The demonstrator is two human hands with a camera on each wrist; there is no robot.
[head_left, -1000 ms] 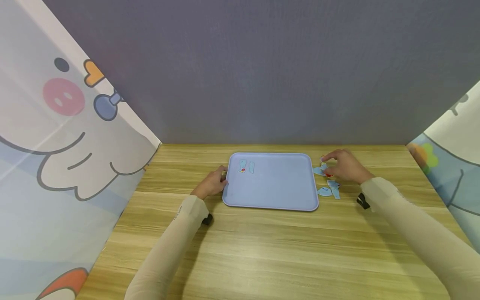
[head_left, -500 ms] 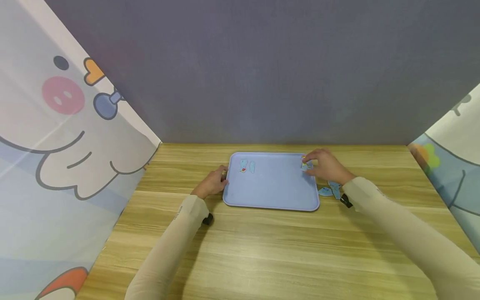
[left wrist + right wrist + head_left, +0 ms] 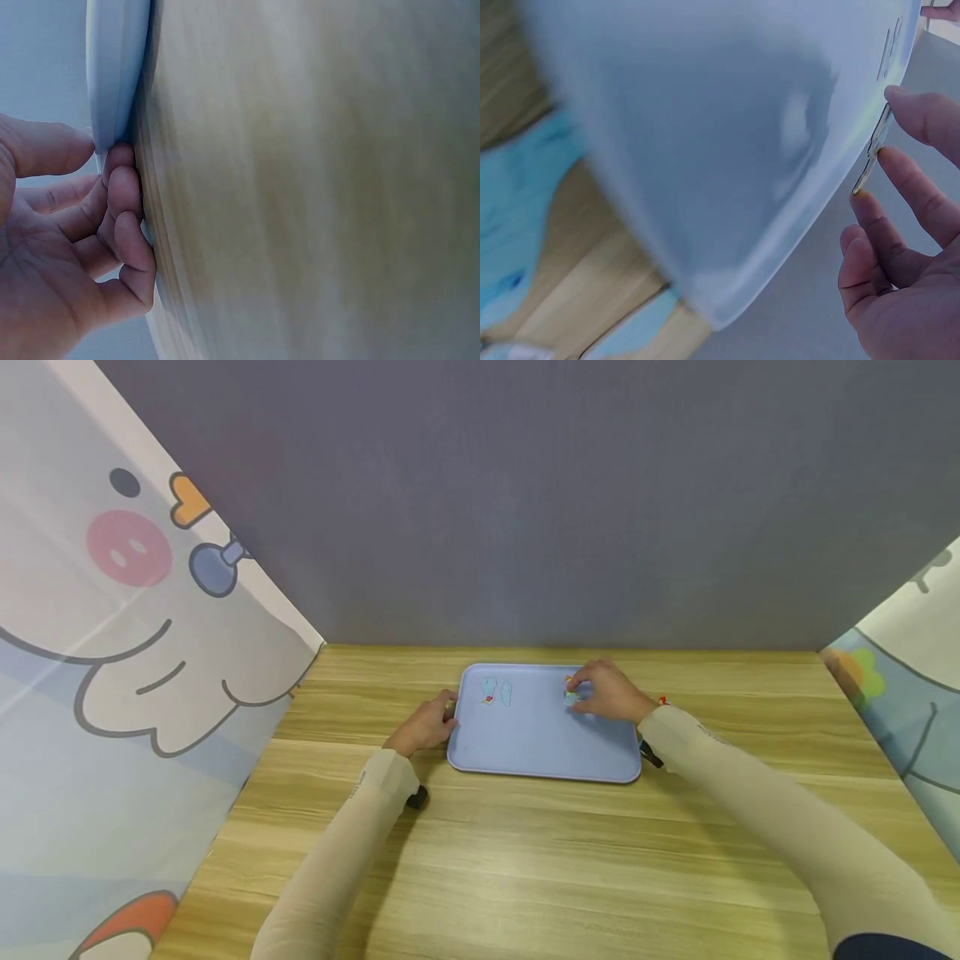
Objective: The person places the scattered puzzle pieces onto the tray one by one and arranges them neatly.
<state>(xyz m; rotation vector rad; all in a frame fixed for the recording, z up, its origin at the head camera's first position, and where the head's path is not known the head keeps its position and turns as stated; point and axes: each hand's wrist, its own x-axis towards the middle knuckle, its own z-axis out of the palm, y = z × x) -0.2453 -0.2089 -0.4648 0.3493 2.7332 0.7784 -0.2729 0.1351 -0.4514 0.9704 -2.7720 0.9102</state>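
My left hand (image 3: 428,724) grips the tray's (image 3: 536,743) left edge; two puzzle pieces (image 3: 489,688) lie near its far-left corner; my right hand (image 3: 611,693) pinches another piece (image 3: 572,698) above.

Cartoon side panels (image 3: 82,752) and a grey backdrop (image 3: 487,510) screen this table (image 3: 540,860) into a booth (image 3: 645,602).

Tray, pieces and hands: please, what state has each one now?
Tray: resting on table
Left hand: holding tray rim
Right hand: pinching held piece
Held piece: lifted over tray
Leftmost piece: lying in tray
Piece beside it: lying in tray, apart
Blue pieces: on table, partly visible
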